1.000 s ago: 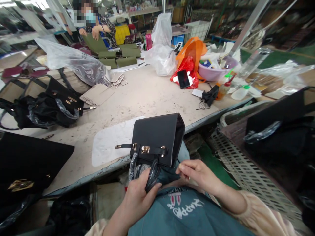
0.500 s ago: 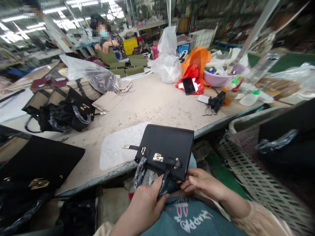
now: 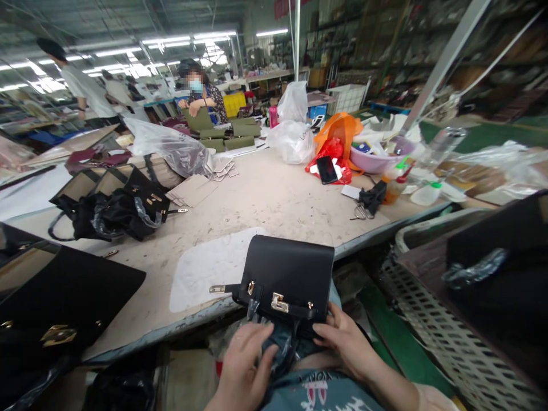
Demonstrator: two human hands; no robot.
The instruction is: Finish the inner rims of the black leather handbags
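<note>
Bag [image 3: 289, 274] at the desk [image 3: 265, 197]; right hand [image 3: 349, 341] has fingers clamped on its corner, left hand [image 3: 242, 362] fingers apart beside a handle [image 3: 254, 309].

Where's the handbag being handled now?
Head view, lower middle: the handbag is at the near edge of the table, right of the white sheet, with the right hand at its lower right.
</note>
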